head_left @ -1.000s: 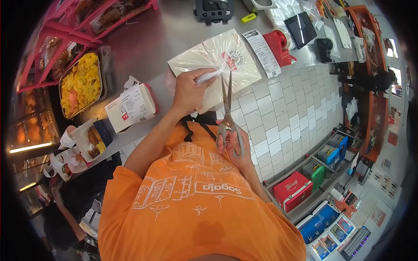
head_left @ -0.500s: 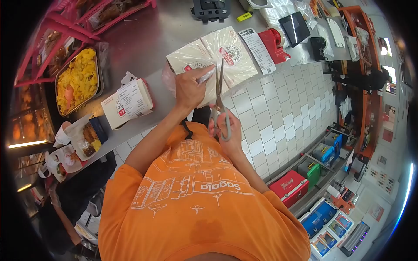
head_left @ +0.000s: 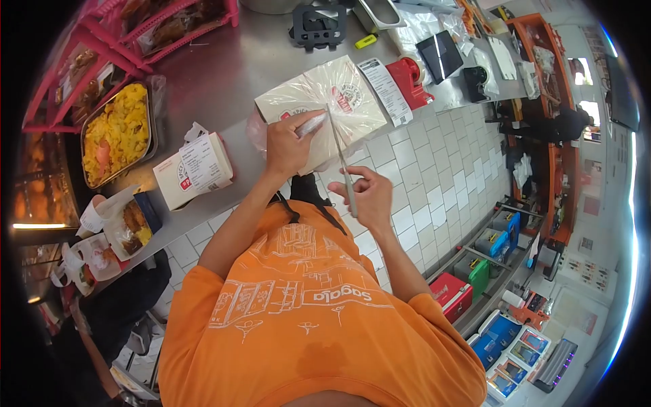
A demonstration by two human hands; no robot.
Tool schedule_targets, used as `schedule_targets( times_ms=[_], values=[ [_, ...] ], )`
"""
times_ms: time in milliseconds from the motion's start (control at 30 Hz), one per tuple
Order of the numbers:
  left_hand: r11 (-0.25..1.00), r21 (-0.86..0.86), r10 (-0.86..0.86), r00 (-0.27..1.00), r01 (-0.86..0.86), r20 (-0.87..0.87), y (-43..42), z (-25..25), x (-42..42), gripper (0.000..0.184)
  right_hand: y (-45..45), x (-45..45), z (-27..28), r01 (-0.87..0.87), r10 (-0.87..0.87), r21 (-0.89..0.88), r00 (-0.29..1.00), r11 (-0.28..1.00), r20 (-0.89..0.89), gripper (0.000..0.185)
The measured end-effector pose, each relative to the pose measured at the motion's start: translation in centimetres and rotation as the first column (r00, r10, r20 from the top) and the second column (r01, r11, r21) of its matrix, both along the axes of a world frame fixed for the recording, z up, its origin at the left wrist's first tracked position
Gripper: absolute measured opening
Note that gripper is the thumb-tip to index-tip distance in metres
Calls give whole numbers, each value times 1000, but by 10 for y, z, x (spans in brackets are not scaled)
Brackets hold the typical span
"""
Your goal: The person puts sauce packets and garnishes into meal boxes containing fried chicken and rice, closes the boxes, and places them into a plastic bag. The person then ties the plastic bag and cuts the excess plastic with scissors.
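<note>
Two white printed cardboard food boxes (head_left: 346, 91) sit side by side in a clear plastic bag at the counter edge. My left hand (head_left: 286, 146) is closed on a gathered, twisted part of the plastic bag (head_left: 312, 125) above the boxes. My right hand (head_left: 368, 197) holds scissors (head_left: 350, 186) by the handles, near the counter's front edge. Their blades point away from me and are seen nearly edge-on, beside the gathered plastic. Whether the blades touch the plastic I cannot tell.
Left on the counter stand another box with a receipt (head_left: 196, 169), an open food box (head_left: 139, 224) and a tray of yellow food (head_left: 116, 136). Right of the bag lie a receipt (head_left: 386, 91), a red tape dispenser (head_left: 409, 81) and a tablet (head_left: 439, 57). Another person (head_left: 135, 292) stands lower left.
The scissors have turned from showing their open blades to nearly edge-on. My right hand has shifted slightly right and its fingers look looser. The left hand keeps its hold on the plastic.
</note>
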State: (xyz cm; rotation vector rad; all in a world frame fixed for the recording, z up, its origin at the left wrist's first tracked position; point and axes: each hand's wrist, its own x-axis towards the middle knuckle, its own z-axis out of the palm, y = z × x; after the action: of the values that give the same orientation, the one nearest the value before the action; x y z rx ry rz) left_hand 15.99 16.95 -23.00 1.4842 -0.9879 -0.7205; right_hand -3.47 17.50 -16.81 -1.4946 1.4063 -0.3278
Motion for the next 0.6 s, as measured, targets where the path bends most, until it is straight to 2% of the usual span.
schedule_targets(
  times_ms=[33, 67, 133, 167, 233, 267, 300, 333, 367, 400, 433, 467, 500, 533, 567, 600],
  values=[
    [1000, 1, -15, 1000, 15, -13, 1, 3, 1, 29, -7, -4, 8, -98, 89, -99, 991, 990, -98, 50],
    [1000, 3, -28, 999, 28, -24, 1, 5, 4, 28, -15, -7, 20, -108, 98, -103, 990, 989, -98, 50],
    [998, -24, -54, 994, 52, -93, -2, 2, 7, 28, -28, -9, 46, -166, 169, 87, 985, 982, -31, 45],
    [995, -54, -95, 982, 88, -160, -4, 0, 9, 27, -29, -16, 44, -170, 173, 78, 984, 982, -33, 45],
    [993, -70, -102, 983, 92, -154, -6, -3, 9, 28, -30, -33, 35, -69, -6, 290, 968, 954, 251, 40],
    [991, -70, -119, 983, 110, -143, -4, -5, 8, 30, -28, -33, 34, -74, 3, 284, 970, 956, 243, 40],
    [992, -80, -110, 983, 99, -147, -3, 0, 9, 30, -27, -28, 33, -44, -3, 202, 974, 978, 226, 40],
    [988, -13, -155, 984, 154, -88, -3, 5, 12, 30, -31, -22, 33, -20, -6, 117, 977, 993, 214, 41],
    [977, 64, -204, 978, 205, -33, -1, 8, 14, 32, -38, -14, 36, -33, 34, -10, 991, 999, 126, 42],
    [979, 69, -190, 981, 192, -34, -4, 8, 16, 32, -49, 3, 47, -121, 114, -207, 992, 971, -48, 44],
    [962, 136, -230, 972, 235, -53, -9, 8, 18, 34, -63, 23, 58, -233, 154, -379, 962, 896, -227, 46],
    [939, 200, -272, 960, 281, -70, -14, 10, 18, 37, -79, 45, 58, -295, 227, -492, 954, 819, -194, 48],
    [885, 337, -313, 946, 321, -78, -15, 26, 20, 41, -98, 71, 56, -330, 290, -606, 942, 724, -166, 51],
    [883, 335, -330, 942, 329, -55, -14, 22, 17, 41, -116, 103, 55, -392, 381, -598, 912, 699, -153, 57],
    [899, 315, -341, 938, 305, 65, -15, 12, 12, 40, -137, 138, 34, -459, 501, -626, 857, 631, -123, 57],
    [917, 275, -349, 916, 290, 197, -19, 6, 9, 40, -153, 177, 5, -547, 558, -706, 789, 449, -257, 52]
  ],
)
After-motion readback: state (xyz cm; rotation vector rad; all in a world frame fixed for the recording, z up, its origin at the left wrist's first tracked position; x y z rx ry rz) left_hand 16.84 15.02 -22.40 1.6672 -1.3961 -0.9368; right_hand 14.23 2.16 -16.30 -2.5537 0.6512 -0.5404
